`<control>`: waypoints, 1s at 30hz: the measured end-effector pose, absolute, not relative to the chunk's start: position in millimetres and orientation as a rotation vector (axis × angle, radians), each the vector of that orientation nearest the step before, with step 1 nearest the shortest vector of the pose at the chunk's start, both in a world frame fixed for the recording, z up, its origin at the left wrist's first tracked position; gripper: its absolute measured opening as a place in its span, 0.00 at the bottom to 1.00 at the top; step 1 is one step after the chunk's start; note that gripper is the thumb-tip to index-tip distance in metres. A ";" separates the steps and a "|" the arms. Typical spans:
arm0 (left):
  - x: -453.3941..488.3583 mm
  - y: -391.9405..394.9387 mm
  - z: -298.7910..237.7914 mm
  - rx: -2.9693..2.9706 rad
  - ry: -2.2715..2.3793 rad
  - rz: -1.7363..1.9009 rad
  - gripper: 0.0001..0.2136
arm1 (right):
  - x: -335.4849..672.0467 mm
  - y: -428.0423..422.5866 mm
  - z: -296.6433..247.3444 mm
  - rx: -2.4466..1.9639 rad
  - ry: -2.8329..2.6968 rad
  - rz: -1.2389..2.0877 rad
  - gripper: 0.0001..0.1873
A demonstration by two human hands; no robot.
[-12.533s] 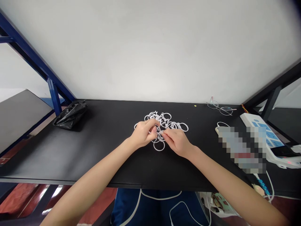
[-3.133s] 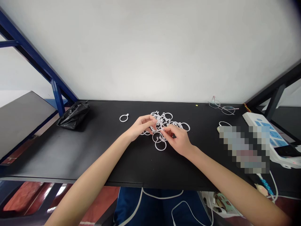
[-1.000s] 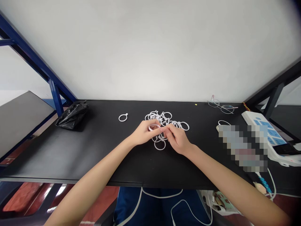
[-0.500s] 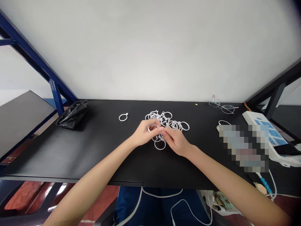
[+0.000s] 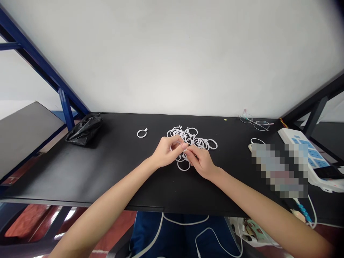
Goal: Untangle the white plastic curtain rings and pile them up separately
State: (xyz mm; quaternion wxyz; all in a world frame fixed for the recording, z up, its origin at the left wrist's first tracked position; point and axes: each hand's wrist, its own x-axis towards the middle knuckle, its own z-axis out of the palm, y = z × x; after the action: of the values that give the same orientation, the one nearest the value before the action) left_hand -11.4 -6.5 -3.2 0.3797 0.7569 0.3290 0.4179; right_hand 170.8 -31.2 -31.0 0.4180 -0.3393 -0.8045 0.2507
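The matte black desk carries a tangled heap of white plastic rings at centre. Our left hand & right hand are both closed, fingertips pinching that heap's near edge, w/ one thin white loop just below. We reckon: grip light, twist slow, so neighbours don't drag.

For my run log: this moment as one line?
left hand: pinching linked rings | right hand: pinching linked rings | ring pile: behind hands on black table | lone ring: apart, left of pile
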 end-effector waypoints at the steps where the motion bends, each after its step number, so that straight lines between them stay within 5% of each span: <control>1: -11.5 -6.8 -2.9 1.933 0.829 1.071 0.20 | 170.8 -31.5 -31.0 -0.847 -2.016 0.619 0.09; 30: -9.2 -9.5 -7.6 1.895 0.777 1.101 0.28 | 166.1 -40.8 -28.0 -0.798 -1.995 0.530 0.13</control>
State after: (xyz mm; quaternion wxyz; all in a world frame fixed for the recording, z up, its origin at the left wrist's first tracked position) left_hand -9.2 -9.5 -7.6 0.3970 0.7479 0.3069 0.4345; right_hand 166.1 -40.8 -28.0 0.4477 -0.3222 -0.8061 0.2143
